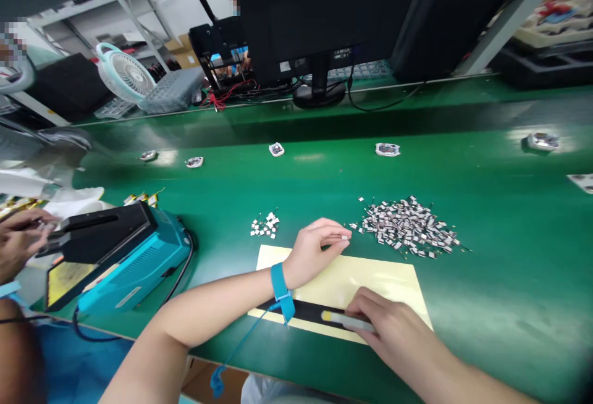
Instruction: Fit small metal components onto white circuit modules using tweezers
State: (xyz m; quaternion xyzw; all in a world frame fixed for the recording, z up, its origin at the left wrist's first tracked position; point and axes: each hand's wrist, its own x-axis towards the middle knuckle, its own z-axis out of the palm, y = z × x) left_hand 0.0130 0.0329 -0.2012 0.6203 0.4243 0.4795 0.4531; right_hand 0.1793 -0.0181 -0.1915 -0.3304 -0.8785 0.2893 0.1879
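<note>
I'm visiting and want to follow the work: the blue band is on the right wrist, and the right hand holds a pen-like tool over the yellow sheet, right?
Not quite: the head view shows the blue band on the left hand's wrist. The right hand does hold the tool over the yellow sheet.

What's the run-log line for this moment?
left hand: pinching small pale part, near large pile | right hand: gripping pale tool, over black strip | wristband: blue
</note>
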